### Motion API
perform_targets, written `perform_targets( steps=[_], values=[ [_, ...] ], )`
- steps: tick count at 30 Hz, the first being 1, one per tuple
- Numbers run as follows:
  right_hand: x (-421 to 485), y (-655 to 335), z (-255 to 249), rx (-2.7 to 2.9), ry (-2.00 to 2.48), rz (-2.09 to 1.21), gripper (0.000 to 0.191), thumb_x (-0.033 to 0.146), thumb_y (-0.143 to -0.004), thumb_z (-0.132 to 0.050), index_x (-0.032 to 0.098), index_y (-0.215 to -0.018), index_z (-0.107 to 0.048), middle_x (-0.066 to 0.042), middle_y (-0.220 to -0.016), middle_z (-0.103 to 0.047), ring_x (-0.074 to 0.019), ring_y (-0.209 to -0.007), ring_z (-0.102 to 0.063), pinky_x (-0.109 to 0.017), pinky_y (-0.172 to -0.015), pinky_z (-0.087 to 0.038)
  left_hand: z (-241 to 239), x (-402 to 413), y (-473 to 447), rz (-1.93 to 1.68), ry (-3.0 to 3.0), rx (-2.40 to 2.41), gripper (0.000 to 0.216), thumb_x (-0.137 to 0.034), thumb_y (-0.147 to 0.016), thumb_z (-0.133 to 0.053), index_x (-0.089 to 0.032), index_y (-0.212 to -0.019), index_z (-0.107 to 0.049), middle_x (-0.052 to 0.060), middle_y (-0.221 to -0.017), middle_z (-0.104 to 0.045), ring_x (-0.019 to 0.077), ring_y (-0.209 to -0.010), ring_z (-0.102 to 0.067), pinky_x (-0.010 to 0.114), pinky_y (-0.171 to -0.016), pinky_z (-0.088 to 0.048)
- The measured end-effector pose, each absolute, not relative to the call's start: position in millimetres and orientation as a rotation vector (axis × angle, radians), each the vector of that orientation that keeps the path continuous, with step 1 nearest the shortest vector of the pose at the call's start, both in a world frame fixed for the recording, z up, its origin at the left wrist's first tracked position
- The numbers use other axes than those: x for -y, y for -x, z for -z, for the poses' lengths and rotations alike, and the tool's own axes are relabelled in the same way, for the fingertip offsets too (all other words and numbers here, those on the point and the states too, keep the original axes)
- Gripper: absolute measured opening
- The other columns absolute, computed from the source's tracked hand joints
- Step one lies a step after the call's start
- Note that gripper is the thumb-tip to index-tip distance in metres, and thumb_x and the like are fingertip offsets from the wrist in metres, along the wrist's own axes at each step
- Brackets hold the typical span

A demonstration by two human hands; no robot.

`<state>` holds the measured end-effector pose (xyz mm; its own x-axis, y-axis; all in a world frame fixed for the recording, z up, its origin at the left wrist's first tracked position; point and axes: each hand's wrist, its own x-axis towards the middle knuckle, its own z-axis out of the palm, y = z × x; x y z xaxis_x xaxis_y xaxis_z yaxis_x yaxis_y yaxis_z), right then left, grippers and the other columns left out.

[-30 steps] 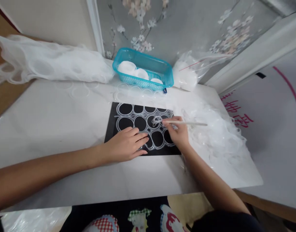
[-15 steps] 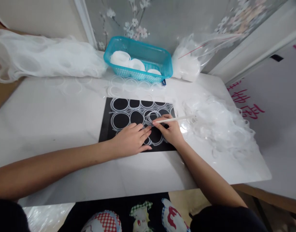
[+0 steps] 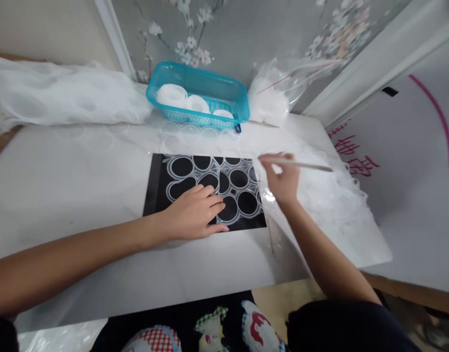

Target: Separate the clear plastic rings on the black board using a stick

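Note:
A clear plastic sheet with rows of round white outlines lies over a black board on the table. My left hand rests flat on the sheet's lower middle, fingers spread, covering part of the circles. Off the board's right edge, my right hand is raised and somewhat blurred. Its fingers pinch a thin white stick, which points out to the right. Whether anything else is in that pinch I cannot make out. Beside the right forearm lies a heap of clear plastic scraps and rings.
A blue plastic basket holding white round pieces stands at the back. To its right is a clear zip bag of white pieces. A long white translucent bundle lies at back left. A whiteboard with red writing borders the right side.
My right hand has lifted off the sheet and moved up and right with the stick. The coil of thin rings no longer shows on the sheet. My left hand has stayed nearly still.

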<state>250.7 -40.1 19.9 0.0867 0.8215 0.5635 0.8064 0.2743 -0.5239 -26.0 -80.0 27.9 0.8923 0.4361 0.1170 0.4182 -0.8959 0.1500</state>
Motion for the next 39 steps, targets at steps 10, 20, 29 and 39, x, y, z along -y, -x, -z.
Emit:
perform_targets(
  steps=[10,20,29,39],
  values=[
    [77,-230,14,1.675,1.36,-0.685,0.014,0.033,-0.088,-0.07,0.026,-0.08,-0.079,-0.003,-0.086,-0.08,-0.0245,-0.093,-0.07,-0.041,-0.088,-0.054,-13,75,-9,-0.115,-3.096,-0.709,0.069,-0.061,-0.103,-0.038,-0.007,-0.141,-0.057,0.013,-0.142,-0.061,0.0291,-0.108,-0.056,0.039,-0.083,-0.036],
    [91,-223,25,2.094,1.387,-0.114,0.018,0.021,-0.094,-0.061,0.029,-0.096,-0.076,-0.003,-0.096,-0.078,-0.0265,-0.11,-0.062,-0.048,-0.101,-0.043,-17,76,-9,0.003,-2.959,-0.731,0.074,-0.065,-0.099,-0.043,-0.007,-0.144,-0.053,0.014,-0.148,-0.055,0.0296,-0.111,-0.054,0.038,-0.088,-0.034],
    [27,-301,-25,1.376,1.585,0.229,0.03,0.023,-0.097,-0.045,0.02,-0.086,-0.073,-0.009,-0.096,-0.074,-0.0268,-0.1,-0.068,-0.052,-0.101,-0.046,-33,68,-15,-0.097,-2.874,-0.692,0.065,-0.068,-0.096,-0.047,-0.012,-0.111,-0.074,0.012,-0.121,-0.072,0.0262,-0.098,-0.056,0.037,-0.083,-0.037],
    [80,-258,13,1.522,1.491,-0.621,0.021,0.038,-0.086,-0.068,0.023,-0.076,-0.079,-0.005,-0.088,-0.08,-0.0257,-0.089,-0.074,-0.039,-0.087,-0.056,-10,63,-49,-0.144,-3.108,-0.655,0.07,-0.063,-0.101,-0.039,-0.008,-0.143,-0.054,0.012,-0.148,-0.056,0.0287,-0.114,-0.054,0.037,-0.089,-0.034]
  ],
)
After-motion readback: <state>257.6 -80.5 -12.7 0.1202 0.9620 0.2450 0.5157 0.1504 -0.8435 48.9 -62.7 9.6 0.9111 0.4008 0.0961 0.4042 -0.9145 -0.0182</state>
